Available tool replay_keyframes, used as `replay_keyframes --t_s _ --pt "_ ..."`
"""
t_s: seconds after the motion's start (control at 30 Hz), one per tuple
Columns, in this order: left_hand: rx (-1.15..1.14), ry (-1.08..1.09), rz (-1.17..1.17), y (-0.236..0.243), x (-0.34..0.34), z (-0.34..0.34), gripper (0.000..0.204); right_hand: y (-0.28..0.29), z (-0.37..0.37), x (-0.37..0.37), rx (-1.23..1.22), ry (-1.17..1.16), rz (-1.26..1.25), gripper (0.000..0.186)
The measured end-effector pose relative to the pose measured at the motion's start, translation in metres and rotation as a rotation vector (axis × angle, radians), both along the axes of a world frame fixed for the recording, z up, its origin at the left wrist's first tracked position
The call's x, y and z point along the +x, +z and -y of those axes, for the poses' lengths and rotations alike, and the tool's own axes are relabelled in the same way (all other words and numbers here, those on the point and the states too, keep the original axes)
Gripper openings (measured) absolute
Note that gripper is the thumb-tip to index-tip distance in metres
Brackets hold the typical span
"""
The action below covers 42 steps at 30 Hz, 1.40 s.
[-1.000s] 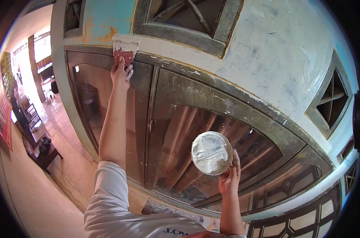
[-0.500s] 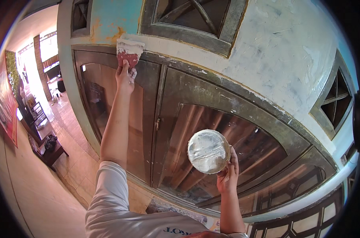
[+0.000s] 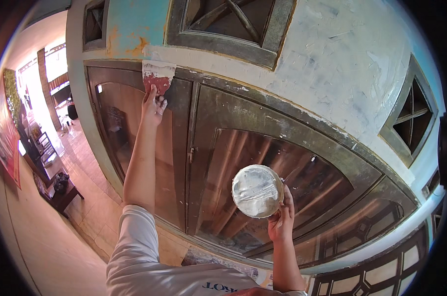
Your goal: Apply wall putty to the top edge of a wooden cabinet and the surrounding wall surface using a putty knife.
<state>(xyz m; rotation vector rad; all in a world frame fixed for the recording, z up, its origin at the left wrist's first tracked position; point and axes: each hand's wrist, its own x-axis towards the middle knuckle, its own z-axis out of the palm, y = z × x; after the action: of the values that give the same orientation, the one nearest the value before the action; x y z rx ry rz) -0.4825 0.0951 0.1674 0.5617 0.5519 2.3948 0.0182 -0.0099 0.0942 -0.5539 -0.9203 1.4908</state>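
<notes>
Raised high, my left hand grips a putty knife with a red, white-smeared blade against the top of the wooden door frame, just below a pale filler strip along the wall. Lower and to the right, my right hand holds a round, shallow container or lid by its edge, its face covered in creamy white filler. Behind it are dark glass-panelled double doors with white flecks on the frame.
Above are latticed vents and a turquoise, rust-stained wall patch; white filler covers the wall at right. Down left, a tiled passage with a dark bench and chair leads to a bright opening.
My left hand and the putty knife have moved down a little from the strip under the upper vent. My right hand has shifted slightly left with the container.
</notes>
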Motion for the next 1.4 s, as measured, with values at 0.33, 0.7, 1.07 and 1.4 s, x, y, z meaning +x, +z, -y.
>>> replay_keyframes --t_s 0.33,0.7,1.07,1.4 --pt "0.237 -0.100 -0.102 -0.007 0.012 0.046 0.019 -0.013 -0.002 0.004 0.015 0.042 0.000 0.053" --pt "0.314 0.060 -0.074 0.027 0.022 0.088 0.040 -0.010 0.003 0.004 -0.012 0.057 0.022 0.052" --pt "0.347 0.195 0.167 0.027 0.016 0.031 0.032 -0.012 0.006 0.009 -0.016 0.046 0.031 0.052" --pt "0.392 0.023 0.281 0.027 -0.011 -0.027 0.028 -0.015 0.006 0.023 -0.010 0.019 -0.004 0.051"
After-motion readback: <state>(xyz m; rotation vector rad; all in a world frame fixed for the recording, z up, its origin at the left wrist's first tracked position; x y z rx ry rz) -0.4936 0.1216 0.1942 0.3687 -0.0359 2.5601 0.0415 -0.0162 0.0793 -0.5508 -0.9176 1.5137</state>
